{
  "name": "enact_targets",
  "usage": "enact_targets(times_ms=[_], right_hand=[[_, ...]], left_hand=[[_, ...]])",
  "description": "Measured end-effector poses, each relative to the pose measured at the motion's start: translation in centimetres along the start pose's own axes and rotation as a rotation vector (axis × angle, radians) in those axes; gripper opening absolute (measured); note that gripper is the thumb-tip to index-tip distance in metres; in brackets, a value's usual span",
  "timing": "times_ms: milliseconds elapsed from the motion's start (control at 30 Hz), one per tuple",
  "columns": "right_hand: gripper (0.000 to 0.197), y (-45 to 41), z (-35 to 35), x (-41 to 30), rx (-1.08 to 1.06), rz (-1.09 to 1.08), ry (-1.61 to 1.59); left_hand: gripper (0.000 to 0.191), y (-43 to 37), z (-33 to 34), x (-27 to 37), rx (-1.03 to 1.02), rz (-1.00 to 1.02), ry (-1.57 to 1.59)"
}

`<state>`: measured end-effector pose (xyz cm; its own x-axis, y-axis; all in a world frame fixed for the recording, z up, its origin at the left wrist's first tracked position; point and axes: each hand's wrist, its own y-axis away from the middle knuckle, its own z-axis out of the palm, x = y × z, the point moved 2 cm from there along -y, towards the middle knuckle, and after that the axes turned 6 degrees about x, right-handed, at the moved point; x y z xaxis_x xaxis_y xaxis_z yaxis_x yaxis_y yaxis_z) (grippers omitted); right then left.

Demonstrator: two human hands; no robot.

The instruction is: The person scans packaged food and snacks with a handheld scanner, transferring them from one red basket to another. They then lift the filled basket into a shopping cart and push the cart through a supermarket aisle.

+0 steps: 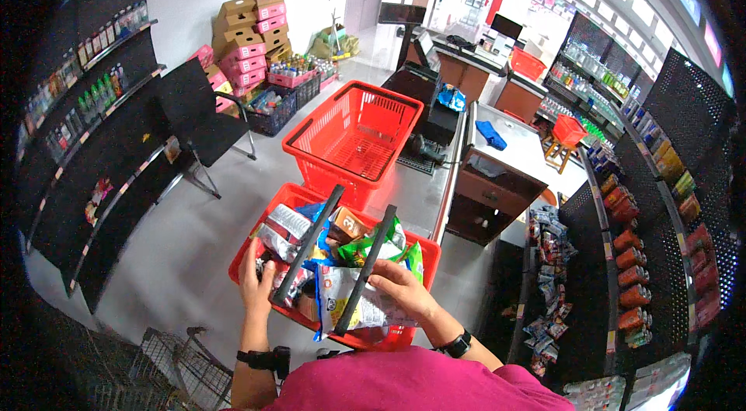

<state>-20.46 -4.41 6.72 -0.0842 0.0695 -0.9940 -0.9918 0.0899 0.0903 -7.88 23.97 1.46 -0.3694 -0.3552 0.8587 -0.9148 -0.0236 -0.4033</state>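
A red plastic shopping basket [430, 259] stands before me, filled with packaged goods. Its two black handles [309, 245] slant upward across the contents. My left hand [256, 280] is over the basket's left side, thumb and fingers apart, beside a dark silvery packet [277, 243]. At the right-hand handle [367, 271], my right hand [402, 288] rests its fingertips by the bar, over a silver-and-yellow snack bag [344, 294]; whether they grip either is unclear. Behind this bag lie green snack bags [373, 248], a brown box [347, 224] and a silver-white pack [289, 220].
A second red basket [355, 137] stands just beyond the first. To its right is a checkout counter [501, 172] with a blue cloth [491, 135]. Shelves [623, 271] line the right; a black chair [204, 114] and stacked cartons [247, 55] stand left. Wire carts [186, 353] are lower left.
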Motion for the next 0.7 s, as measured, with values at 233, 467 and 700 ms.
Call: enact_targets(times_ms=[233, 467, 700], right_hand=[[0.04, 0.3, 0.8, 0.2, 0.071, 0.128, -0.031], [0.044, -0.2, -1.4, -0.4, 0.227, 0.16, -0.362], [0.048, -0.6, 0.9, -0.6, 0.03, 0.142, -0.323]], left_hand=[[0.063, -0.4, -0.4, -1.5, -0.05, 0.09, 0.061], [0.035, -1.7, -1.0, 3.3, 0.034, 0.272, -0.073], [0.021, 2.6, 0.2, 5.9, -0.24, -0.228, 0.081]])
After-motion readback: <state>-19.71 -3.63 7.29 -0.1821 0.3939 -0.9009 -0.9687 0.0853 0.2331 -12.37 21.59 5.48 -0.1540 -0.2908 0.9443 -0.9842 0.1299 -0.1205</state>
